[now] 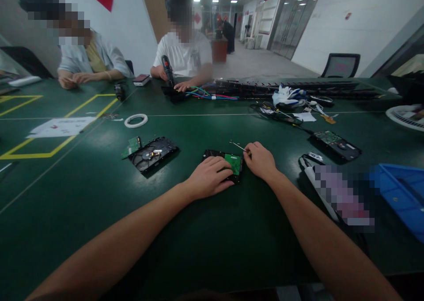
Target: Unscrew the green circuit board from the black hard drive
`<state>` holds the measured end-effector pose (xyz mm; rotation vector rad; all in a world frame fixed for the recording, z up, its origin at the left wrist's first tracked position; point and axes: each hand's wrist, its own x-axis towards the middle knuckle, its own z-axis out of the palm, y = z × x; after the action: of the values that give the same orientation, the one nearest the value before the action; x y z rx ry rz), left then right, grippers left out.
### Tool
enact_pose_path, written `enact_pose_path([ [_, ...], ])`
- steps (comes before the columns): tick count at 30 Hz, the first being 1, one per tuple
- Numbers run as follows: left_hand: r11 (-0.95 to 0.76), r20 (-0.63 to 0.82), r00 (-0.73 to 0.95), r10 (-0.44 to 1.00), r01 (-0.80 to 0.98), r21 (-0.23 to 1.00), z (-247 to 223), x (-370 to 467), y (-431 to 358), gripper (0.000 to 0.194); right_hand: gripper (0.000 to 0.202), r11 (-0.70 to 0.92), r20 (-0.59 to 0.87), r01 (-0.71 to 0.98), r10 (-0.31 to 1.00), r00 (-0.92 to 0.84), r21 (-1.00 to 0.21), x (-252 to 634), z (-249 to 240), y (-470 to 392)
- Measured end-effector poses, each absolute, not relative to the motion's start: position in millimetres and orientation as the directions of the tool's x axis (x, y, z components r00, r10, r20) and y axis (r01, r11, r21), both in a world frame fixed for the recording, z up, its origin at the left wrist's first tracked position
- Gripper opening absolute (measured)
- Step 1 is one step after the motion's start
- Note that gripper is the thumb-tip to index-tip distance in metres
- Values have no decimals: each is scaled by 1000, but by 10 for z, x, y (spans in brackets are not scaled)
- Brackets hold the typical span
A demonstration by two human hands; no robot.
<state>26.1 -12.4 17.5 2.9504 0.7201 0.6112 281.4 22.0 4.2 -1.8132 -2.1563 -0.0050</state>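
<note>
A black hard drive (212,153) with a green circuit board (234,163) lies on the table in front of me. Over its left and middle part rests my left hand (212,175), fingers curved across the top and thumb along the near edge, holding it down. My right hand (260,159) is closed round a screwdriver (237,146) just right of the drive. Its thin shaft points left and away from me, above the drive's far right corner. Small specks show at the tip, too small to name. Most of the handle is hidden by my fingers.
Left lies an opened drive casing (154,154) beside a loose green board (133,146) and a white ring (136,120). Right are another hard drive (336,145), a white-edged device (321,192) and a blue bin (402,195). Across the table, one person holds a power drill (167,71); another sits left.
</note>
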Motion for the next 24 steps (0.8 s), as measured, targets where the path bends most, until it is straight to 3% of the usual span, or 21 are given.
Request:
enact_pose_path([
  [15,-902,378,821,429,411,130,135,284,-108,33,20,197,209,971,964,-167,-134,2779,114,186],
  [24,-895,359,821,444,427,129,140,296,-110,49,21,197,191,968,967,-166,-156,2773,120,177],
])
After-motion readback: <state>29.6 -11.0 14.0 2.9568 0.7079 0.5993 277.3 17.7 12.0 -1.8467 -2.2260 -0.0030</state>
